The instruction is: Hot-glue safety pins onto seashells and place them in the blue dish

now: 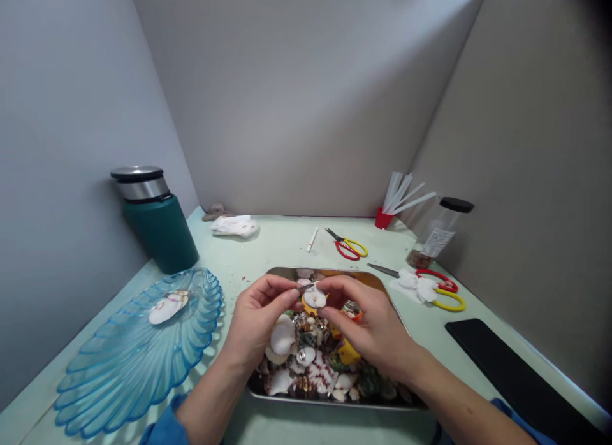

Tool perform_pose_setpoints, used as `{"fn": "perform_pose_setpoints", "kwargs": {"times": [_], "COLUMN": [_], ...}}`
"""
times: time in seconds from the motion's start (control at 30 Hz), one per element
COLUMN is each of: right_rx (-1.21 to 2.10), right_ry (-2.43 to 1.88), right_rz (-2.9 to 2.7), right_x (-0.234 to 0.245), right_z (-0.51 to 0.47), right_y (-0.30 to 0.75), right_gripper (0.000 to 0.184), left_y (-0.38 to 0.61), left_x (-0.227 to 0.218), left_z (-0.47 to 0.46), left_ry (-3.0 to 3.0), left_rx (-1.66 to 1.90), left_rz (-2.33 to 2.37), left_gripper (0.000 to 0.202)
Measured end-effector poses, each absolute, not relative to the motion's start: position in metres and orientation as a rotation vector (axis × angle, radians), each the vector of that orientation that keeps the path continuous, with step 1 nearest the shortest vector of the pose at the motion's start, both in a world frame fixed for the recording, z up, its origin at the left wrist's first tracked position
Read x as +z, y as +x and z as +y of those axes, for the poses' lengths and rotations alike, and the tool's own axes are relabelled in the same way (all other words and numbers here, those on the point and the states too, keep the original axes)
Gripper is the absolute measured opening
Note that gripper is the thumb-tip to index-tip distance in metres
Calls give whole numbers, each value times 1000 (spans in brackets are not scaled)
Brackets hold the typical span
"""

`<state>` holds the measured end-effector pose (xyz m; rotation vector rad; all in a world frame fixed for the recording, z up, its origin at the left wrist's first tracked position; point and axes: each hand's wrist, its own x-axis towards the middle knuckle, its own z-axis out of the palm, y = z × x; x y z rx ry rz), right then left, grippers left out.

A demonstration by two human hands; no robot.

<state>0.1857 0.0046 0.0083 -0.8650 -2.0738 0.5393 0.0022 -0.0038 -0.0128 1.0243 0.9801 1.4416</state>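
One white shell point(315, 298), half-hidden between left hand point(261, 320) and right hand point(370, 327).

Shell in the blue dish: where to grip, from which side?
Probably from above, pinching the shell across its narrow width. It lies flat and alone in the dish, whose raised ribbed rim would block a low side approach.

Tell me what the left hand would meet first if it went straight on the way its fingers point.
The small white shell, which the left hand seems to touch now; just behind it, the right hand.
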Motion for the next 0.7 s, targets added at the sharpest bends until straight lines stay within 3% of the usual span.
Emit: {"fn": "perform_pose_setpoints", "kwargs": {"times": [0.33, 0.7], "right_rx": [290, 293], "right_ry": [-610, -603], "right_rz": [-2166, -2195], "right_x": [2, -1], "right_z": [8, 8], "right_y": [191, 191], "right_gripper": [21, 19], "left_y": [5, 9], "left_x": [-11, -9], "left_z": [-7, -12], "left_ry": [1041, 1333], "left_rx": [1500, 1574], "left_rz": [1010, 1133], "left_gripper": [9, 5]}}
